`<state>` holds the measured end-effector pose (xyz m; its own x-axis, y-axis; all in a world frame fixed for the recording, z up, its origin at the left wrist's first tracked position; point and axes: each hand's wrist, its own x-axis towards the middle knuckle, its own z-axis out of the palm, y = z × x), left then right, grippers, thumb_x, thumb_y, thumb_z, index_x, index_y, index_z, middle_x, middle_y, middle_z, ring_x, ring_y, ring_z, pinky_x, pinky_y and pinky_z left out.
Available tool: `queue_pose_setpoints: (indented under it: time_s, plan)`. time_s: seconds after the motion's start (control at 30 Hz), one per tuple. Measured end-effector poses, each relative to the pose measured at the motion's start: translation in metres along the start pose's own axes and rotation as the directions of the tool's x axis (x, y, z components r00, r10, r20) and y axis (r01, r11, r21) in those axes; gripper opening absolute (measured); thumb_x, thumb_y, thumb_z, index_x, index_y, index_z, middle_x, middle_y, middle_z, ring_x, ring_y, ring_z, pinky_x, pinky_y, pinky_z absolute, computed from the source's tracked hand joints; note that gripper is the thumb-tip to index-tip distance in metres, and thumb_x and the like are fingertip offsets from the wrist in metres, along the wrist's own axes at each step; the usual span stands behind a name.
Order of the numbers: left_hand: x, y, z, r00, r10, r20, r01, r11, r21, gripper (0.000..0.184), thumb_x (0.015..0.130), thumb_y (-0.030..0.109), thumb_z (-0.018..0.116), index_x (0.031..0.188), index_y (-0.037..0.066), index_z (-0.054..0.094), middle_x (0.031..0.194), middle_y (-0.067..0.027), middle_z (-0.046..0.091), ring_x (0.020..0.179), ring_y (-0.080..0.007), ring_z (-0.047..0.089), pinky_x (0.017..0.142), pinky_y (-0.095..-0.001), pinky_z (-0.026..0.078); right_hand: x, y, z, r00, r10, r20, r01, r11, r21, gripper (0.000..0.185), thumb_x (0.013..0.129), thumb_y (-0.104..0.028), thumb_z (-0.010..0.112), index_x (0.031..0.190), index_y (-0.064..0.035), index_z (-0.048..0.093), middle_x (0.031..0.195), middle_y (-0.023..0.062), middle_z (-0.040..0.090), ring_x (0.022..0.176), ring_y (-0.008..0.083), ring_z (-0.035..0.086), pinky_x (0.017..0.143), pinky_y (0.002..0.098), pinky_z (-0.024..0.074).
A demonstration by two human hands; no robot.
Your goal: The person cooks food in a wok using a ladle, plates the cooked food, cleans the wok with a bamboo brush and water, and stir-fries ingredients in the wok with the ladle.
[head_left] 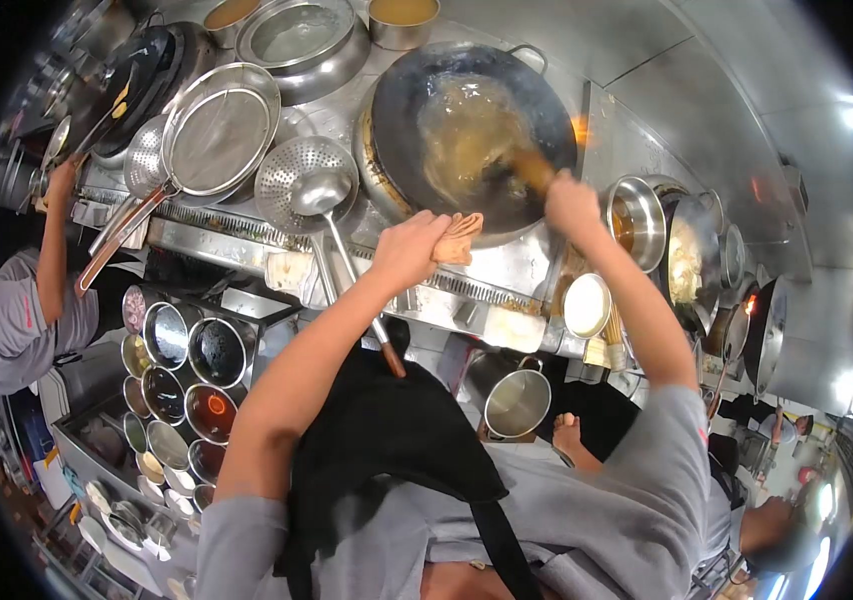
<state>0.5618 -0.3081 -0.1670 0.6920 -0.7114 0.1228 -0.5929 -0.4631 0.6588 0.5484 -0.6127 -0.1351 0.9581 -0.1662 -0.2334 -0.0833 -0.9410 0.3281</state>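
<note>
The left hand [412,250] grips a bunched cloth [459,240] by the wok's [402,130] six o'clock rim; the wok lies at one o'clock from that hand, yellowish liquid [462,115] inside. The right hand [576,208] is closed round a blurred brown tool [532,170], which points to ten o'clock, into the wok. At the left hand's ten o'clock, a ladle [322,190] lies over a strainer [280,172].

No lettering can be read; the red mark [30,317] on a co-worker's shirt [9,345] is illegible.
</note>
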Motion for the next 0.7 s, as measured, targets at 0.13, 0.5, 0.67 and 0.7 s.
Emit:
queue_pose_setpoints:
  time_s: [0.13,0.5,0.67,0.7]
  plan:
    - [0.001,-0.005,0.006,1.000,-0.019,0.018,0.018,0.998,0.063,0.041,0.070,0.003,0.063,0.109,0.011,0.053,0.099,-0.0077,0.058,0.096,-0.0303,0.060,0.072,-0.0436,0.051,0.105,-0.015,-0.005,0.949,0.299,-0.104,-0.220,0.860,0.461,0.031,0.083,-0.024,0.054,0.110,-0.0169,0.067,0.108,0.0178,0.066,0.092,0.0358,0.067,0.077,0.0454,0.0543]
    - [-0.009,-0.002,0.014,0.988,0.002,-0.155,0.002,1.000,0.027,0.043,0.071,0.002,0.061,0.113,0.010,0.053,0.103,-0.0074,0.057,0.098,-0.0306,0.060,0.071,-0.0419,0.052,-0.049,-0.036,-0.004,0.987,-0.148,-0.066,0.156,0.978,0.141,0.036,0.082,-0.015,0.055,0.118,-0.0170,0.058,0.107,0.0160,0.059,0.079,0.0341,0.068,0.070,0.0433,0.0556]
    - [-0.008,0.000,0.011,0.997,-0.028,-0.079,0.028,1.000,-0.006,0.044,0.072,0.002,0.061,0.115,0.010,0.054,0.111,-0.0091,0.058,0.104,-0.0295,0.058,0.076,-0.0403,0.052,0.065,0.001,0.013,0.948,0.285,-0.140,-0.210,0.895,0.394,0.039,0.083,-0.023,0.054,0.121,-0.0210,0.060,0.114,0.0148,0.060,0.099,0.0346,0.065,0.083,0.0467,0.0525]
    - [-0.009,-0.001,0.014,0.993,-0.015,-0.120,0.016,1.000,0.009,0.043,0.072,0.002,0.060,0.114,0.009,0.054,0.115,-0.0092,0.058,0.107,-0.0289,0.058,0.079,-0.0405,0.052,0.087,-0.018,-0.001,0.946,0.310,-0.093,-0.228,0.841,0.491,0.039,0.083,-0.025,0.054,0.121,-0.0225,0.061,0.115,0.0142,0.062,0.101,0.0348,0.064,0.085,0.0463,0.0519]
